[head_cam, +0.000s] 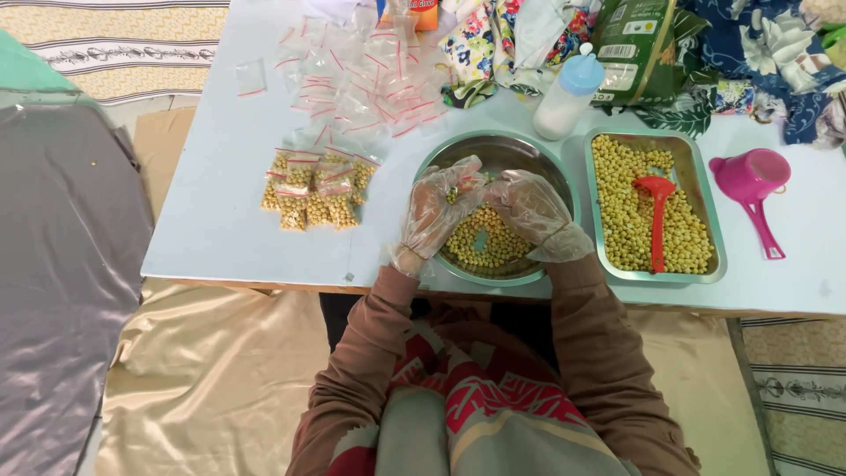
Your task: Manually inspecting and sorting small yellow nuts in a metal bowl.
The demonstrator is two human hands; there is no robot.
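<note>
Both my hands wear clear plastic gloves and meet over a round metal bowl (509,150) with yellow beans (483,242) in its bottom. My left hand (434,207) and my right hand (529,207) pinch a small clear zip bag (470,183) between them, the fingers closed on it. To the left of the bowl lies a pile of filled bean bags (315,189). Behind that pile spread several empty zip bags with red strips (366,84).
A rectangular metal tray (702,181) of beans with a red scoop (656,211) stands right of the bowl. A pink measuring cup (751,181) lies further right. A white bottle with a blue cap (568,92), a green packet (636,48) and patterned cloth line the back.
</note>
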